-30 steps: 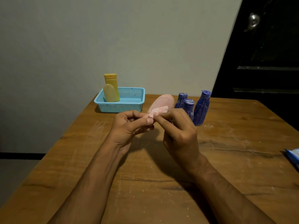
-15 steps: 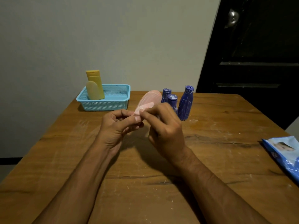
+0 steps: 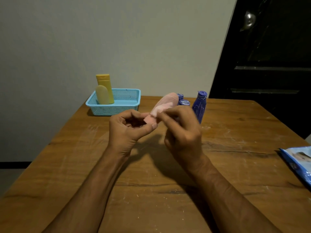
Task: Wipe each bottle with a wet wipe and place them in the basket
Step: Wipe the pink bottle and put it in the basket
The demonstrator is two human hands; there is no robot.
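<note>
My left hand (image 3: 129,128) grips the cap end of a pink bottle (image 3: 169,100), which tilts up and away over the table's middle. My right hand (image 3: 183,132) pinches a pale wet wipe (image 3: 159,108) against the bottle's lower body. Behind my right hand stand three blue bottles: a tall one (image 3: 200,105) and two shorter ones (image 3: 185,103) (image 3: 180,95), partly hidden. At the back left sits the light blue basket (image 3: 117,109). Inside it stand a tall yellow bottle (image 3: 105,83) and a shorter pale yellow bottle (image 3: 101,97).
A blue pack of wet wipes (image 3: 298,159) lies at the right table edge. The wooden table (image 3: 151,190) is marked with white smears. A grey wall rises behind it, and a dark door (image 3: 269,64) stands at the back right.
The view has shifted a little. My left fingers have loosened so the bottle's cap end shows. My right fingers with the wipe have slid along the pink bottle.
</note>
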